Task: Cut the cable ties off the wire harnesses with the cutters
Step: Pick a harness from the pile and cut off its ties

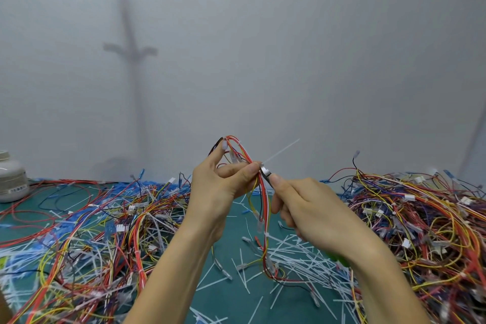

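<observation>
My left hand (218, 187) holds up a wire harness (263, 200) of red, yellow and black wires, pinching it between thumb and fingers where the wires loop over at the top. A white cable tie (281, 151) sticks out from the pinch point toward the upper right. My right hand (310, 208) grips the cutters (266, 173); their metal jaws sit at the harness right beside my left thumb. A bit of green handle (339, 258) shows under my right wrist. The harness's lower end hangs to the green mat.
Big tangles of coloured harnesses lie on the green mat (226, 294) at left (105, 231) and right (426, 223). Several cut white ties (297, 258) litter the middle. A white jar (11, 179) stands at the far left edge. A pale wall rises behind.
</observation>
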`<state>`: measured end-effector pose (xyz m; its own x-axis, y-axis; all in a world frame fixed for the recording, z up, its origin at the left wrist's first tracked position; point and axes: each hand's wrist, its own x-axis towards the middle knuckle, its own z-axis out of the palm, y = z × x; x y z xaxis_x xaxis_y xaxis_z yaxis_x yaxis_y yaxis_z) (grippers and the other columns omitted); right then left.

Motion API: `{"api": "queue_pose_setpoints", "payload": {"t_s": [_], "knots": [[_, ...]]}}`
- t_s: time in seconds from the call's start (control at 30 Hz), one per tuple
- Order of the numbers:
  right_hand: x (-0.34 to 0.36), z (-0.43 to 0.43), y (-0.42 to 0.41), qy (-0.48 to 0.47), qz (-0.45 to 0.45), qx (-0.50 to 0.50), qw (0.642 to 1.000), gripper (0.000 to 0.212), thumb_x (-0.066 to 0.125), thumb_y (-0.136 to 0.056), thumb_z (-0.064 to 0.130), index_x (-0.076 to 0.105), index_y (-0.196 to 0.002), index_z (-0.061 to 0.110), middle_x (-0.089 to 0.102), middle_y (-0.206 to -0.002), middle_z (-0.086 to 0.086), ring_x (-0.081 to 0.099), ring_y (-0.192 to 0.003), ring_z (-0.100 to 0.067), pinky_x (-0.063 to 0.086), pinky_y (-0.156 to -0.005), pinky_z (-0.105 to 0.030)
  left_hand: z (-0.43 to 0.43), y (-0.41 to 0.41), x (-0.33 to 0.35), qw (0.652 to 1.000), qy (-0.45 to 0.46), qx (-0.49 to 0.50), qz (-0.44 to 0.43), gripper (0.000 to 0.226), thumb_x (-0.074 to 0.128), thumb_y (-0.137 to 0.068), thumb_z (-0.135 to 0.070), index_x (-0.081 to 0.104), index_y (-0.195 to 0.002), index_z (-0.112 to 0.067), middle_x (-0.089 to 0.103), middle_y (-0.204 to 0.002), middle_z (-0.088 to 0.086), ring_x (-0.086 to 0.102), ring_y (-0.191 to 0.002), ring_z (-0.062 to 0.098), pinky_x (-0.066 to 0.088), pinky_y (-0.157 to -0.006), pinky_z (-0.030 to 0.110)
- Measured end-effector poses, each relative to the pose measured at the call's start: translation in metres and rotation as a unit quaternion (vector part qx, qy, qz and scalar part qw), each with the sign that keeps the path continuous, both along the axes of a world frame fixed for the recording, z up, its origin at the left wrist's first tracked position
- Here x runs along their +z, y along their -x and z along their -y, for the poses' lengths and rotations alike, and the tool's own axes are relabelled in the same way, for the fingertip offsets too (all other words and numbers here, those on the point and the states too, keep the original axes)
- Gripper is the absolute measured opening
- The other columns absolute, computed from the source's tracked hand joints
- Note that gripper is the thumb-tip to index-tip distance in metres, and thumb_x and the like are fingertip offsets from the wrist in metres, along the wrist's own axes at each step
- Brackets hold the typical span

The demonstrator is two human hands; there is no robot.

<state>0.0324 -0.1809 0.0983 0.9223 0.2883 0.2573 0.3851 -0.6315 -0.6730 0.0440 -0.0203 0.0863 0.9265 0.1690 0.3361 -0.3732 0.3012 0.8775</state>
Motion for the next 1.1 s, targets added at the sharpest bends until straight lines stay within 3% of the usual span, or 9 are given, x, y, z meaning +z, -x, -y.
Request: {"api": "queue_pose_setpoints", "payload": {"t_s": [0.3, 0.43, 0.57, 0.63, 0.7, 0.87, 0.93, 1.0, 1.1], "knots": [[0.001, -0.001, 0.001, -0.020, -0.006, 0.000, 1.000, 0.065, 0.030, -0.098, 0.058, 0.065, -0.065, 0.015, 0.058, -0.050, -0.001, 0.050, -0.042, -0.010, 0.049, -0.060, -0.037, -0.003, 0.004, 0.003, 1.000, -0.020, -0.003, -0.017, 0.085, 0.080, -0.075, -0.012, 0.036, -0.148, -0.012, 0.077, -0.085, 0.006, 0.071, -0.075, 0.016, 0.060, -0.073, 0.027], [0.003, -0.002, -0.001, -0.158, -0.038, -0.012, 0.987, 0.061, 0.036, -0.097, 0.058, 0.067, -0.072, 0.013, 0.065, -0.056, -0.003, 0.055, -0.045, -0.016, 0.046, -0.050, -0.031, -0.009, 0.003, 0.005, 0.999, -0.034, -0.012, -0.028, 0.067, 0.074, -0.084, -0.011, 0.043, -0.142, -0.002, 0.075, -0.081, -0.001, 0.067, -0.069, 0.011, 0.057, -0.065, 0.024], [0.004, -0.001, -0.002, -0.199, -0.043, -0.018, 0.979, 0.040, 0.057, -0.090, 0.054, 0.070, -0.082, 0.016, 0.071, -0.067, 0.008, 0.058, -0.051, -0.011, 0.052, -0.056, -0.033, -0.013, 0.005, 0.009, 0.999, -0.044, -0.023, -0.015, 0.042, 0.069, -0.087, -0.011, 0.057, -0.127, -0.012, 0.076, -0.091, 0.000, 0.068, -0.073, 0.013, 0.058, -0.067, 0.027], [0.004, 0.000, -0.001, -0.170, -0.055, 0.000, 0.984, 0.027, 0.069, -0.085, 0.044, 0.071, -0.085, 0.017, 0.063, -0.055, 0.011, 0.059, -0.051, -0.007, 0.052, -0.057, -0.029, -0.014, 0.006, 0.011, 0.998, -0.007, -0.054, -0.010, 0.030, 0.066, -0.088, -0.010, 0.061, -0.117, -0.017, 0.076, -0.100, 0.004, 0.070, -0.079, 0.018, 0.059, -0.072, 0.028], [0.003, -0.002, 0.001, -0.158, -0.073, 0.031, 0.984, 0.018, 0.074, -0.083, 0.035, 0.071, -0.086, 0.017, 0.061, -0.053, 0.009, 0.058, -0.051, -0.008, 0.051, -0.056, -0.026, -0.014, 0.006, 0.013, 0.993, 0.057, -0.102, -0.003, 0.032, 0.064, -0.086, -0.012, 0.059, -0.118, -0.015, 0.075, -0.108, 0.008, 0.073, -0.089, 0.022, 0.059, -0.073, 0.027], [0.005, -0.012, 0.006, -0.206, -0.072, 0.059, 0.974, 0.008, 0.070, -0.088, 0.019, 0.066, -0.081, 0.015, 0.075, -0.076, -0.002, 0.053, -0.053, -0.011, 0.052, -0.059, -0.033, -0.013, 0.004, 0.013, 0.983, 0.116, -0.143, 0.015, 0.038, 0.054, -0.093, -0.016, 0.051, -0.129, -0.004, 0.070, -0.119, 0.010, 0.069, -0.107, 0.027, 0.059, -0.084, 0.031], [0.006, -0.013, 0.006, -0.224, -0.058, 0.057, 0.971, 0.010, 0.068, -0.088, 0.015, 0.065, -0.078, 0.015, 0.075, -0.075, 0.000, 0.052, -0.052, -0.009, 0.051, -0.058, -0.032, -0.011, 0.003, 0.013, 0.992, 0.066, -0.112, 0.005, 0.033, 0.052, -0.096, -0.023, 0.054, -0.126, -0.007, 0.071, -0.119, 0.004, 0.069, -0.106, 0.021, 0.059, -0.079, 0.027], [0.006, -0.013, 0.007, -0.247, -0.040, 0.042, 0.967, 0.012, 0.068, -0.088, 0.014, 0.064, -0.076, 0.016, 0.074, -0.073, -0.001, 0.051, -0.051, -0.008, 0.051, -0.056, -0.031, -0.010, 0.004, 0.011, 0.997, -0.041, -0.069, -0.002, 0.038, 0.057, -0.092, -0.036, 0.057, -0.123, -0.015, 0.071, -0.119, -0.007, 0.064, -0.099, 0.014, 0.056, -0.072, 0.024], [0.006, -0.012, 0.006, -0.273, -0.014, 0.018, 0.962, 0.010, 0.068, -0.088, 0.017, 0.065, -0.079, 0.014, 0.074, -0.071, 0.002, 0.051, -0.051, -0.010, 0.051, -0.056, -0.030, -0.014, 0.005, 0.007, 0.987, -0.121, -0.102, -0.007, 0.054, 0.073, -0.084, -0.027, 0.050, -0.132, -0.016, 0.068, -0.125, -0.008, 0.060, -0.098, 0.026, 0.053, -0.087, 0.039]]}}
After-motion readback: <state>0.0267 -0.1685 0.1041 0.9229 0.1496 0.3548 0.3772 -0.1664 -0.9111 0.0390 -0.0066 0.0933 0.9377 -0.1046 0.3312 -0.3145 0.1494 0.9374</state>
